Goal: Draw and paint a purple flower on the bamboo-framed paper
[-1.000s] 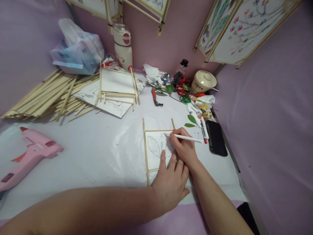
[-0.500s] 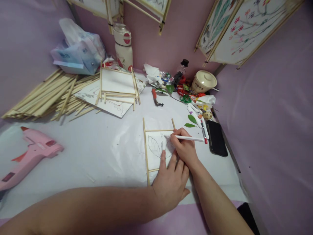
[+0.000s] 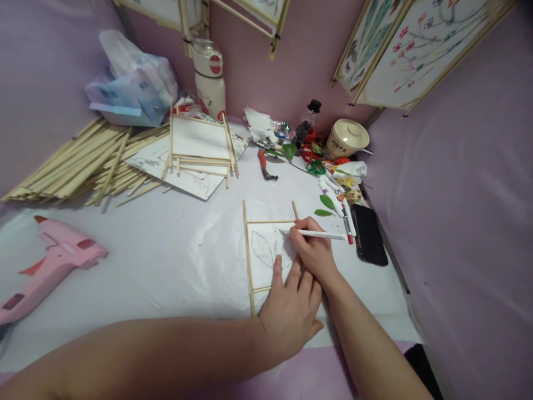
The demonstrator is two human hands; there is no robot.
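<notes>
A small paper panel framed by thin wooden sticks lies on the white table sheet, with leaf outlines drawn on it. My left hand rests flat on the panel's near edge, fingers stretched out, pinning it down. My right hand pinches a white pen whose tip touches the paper near the panel's upper right. Part of the drawing is hidden under my right hand.
A pink glue gun lies at far left. Wooden sticks and finished frames sit at back left. Markers, green leaves, a black phone, a cream lidded tub and a flask crowd the back right.
The pen and my right hand have shifted very slightly over the paper. My left hand has stayed put.
</notes>
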